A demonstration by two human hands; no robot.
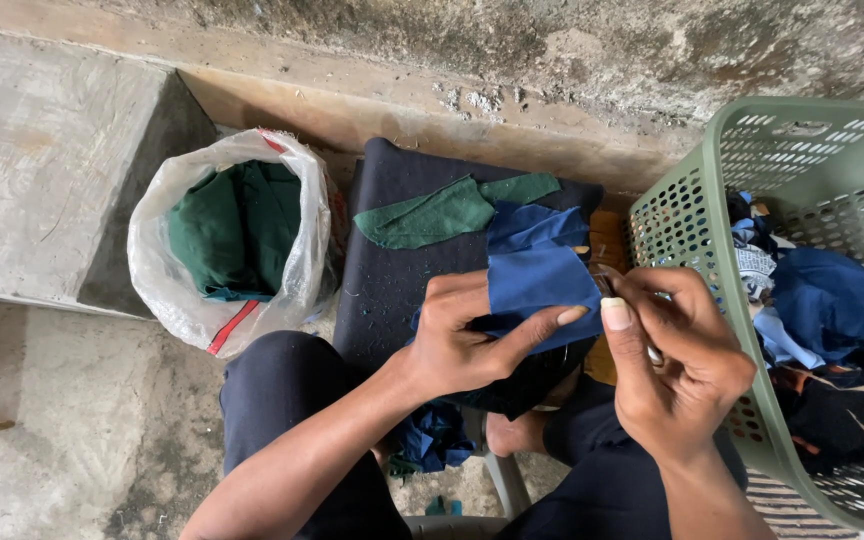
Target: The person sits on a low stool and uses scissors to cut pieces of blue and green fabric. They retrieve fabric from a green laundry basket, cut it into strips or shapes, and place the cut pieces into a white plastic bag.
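Seated low, a person pinched a blue cloth piece (537, 285) in the left hand (467, 340), thumb and fingers closed on its edge, while the right hand (677, 365) clenched a small metal tool (652, 352) beside it. Green scraps (437, 215) lay on a dark padded board (392, 280) over bare concrete floor (42, 420). A clear plastic bag (177, 300) of green fabric stood left, a green perforated basket (682, 215) right.

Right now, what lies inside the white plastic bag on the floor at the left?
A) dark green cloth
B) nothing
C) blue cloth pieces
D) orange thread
A: the open white plastic bag shows folded dark green cloth inside it; the blue pieces lie in the green basket at the right.
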